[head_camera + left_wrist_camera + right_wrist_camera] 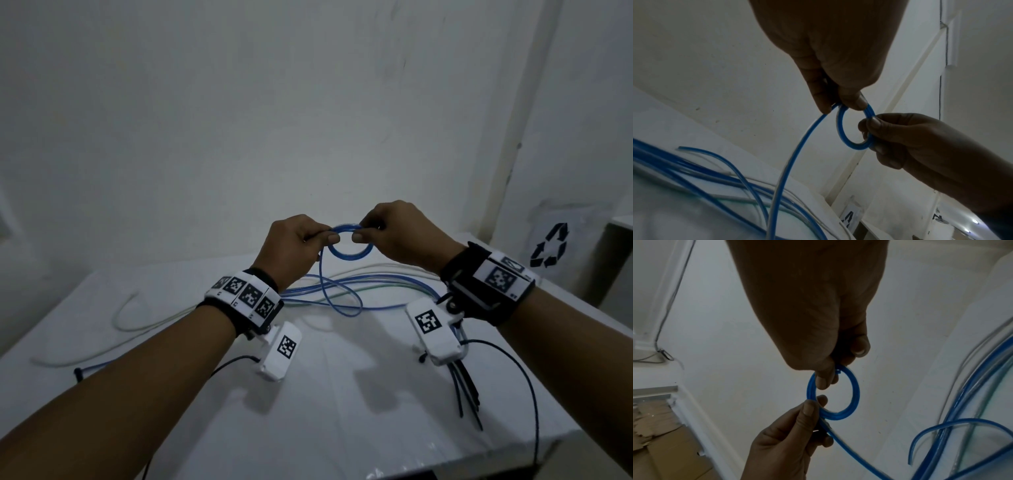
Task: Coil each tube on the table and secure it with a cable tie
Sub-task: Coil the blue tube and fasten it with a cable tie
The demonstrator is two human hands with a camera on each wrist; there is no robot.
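Note:
A small coil of blue tube is held up above the white table. My left hand pinches its left side between thumb and fingers. My right hand pinches its right side. The tube's loose length hangs from the left hand down to the table. More blue and clear tubes lie tangled behind my wrists. Black cable ties lie at the right front.
A clear tube curls over the table's left part. Thin black wires run from the wrist cameras. A white wall stands close behind the table. A bin with a recycling sign sits at the right, cardboard on the floor.

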